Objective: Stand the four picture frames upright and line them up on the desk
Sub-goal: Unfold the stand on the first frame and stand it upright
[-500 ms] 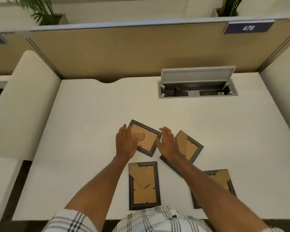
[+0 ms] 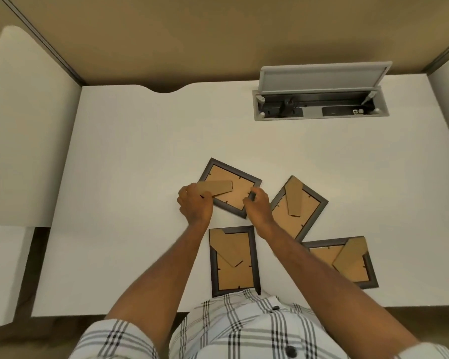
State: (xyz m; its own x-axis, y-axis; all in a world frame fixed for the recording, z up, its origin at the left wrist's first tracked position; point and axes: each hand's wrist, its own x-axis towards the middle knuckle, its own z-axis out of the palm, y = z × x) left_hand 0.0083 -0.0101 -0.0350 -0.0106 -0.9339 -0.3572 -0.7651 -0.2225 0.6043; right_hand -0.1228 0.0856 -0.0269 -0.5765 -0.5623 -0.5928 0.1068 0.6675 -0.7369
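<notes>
Several dark picture frames lie face down on the white desk [image 2: 130, 156], brown backs and cardboard stands showing. The far-left frame [image 2: 233, 182] is gripped on both sides: my left hand [image 2: 195, 206] pinches its left edge by the swung-out stand, and my right hand [image 2: 257, 206] pinches its lower right corner. A second frame [image 2: 298, 211] lies to the right, partly under my right wrist. A third frame [image 2: 233, 260] rests near the front edge. The fourth frame [image 2: 347, 263] sits at the right, partly hidden by my right forearm.
An open grey cable box [image 2: 322, 99] with a raised lid is set into the desk at the back right. A tan partition [image 2: 192, 35] walls the back. White side panels [image 2: 29, 125] flank the desk on both sides.
Both hands have closed from open and flat onto the far-left frame's edges. The head camera has tilted down and moved closer to the desk.
</notes>
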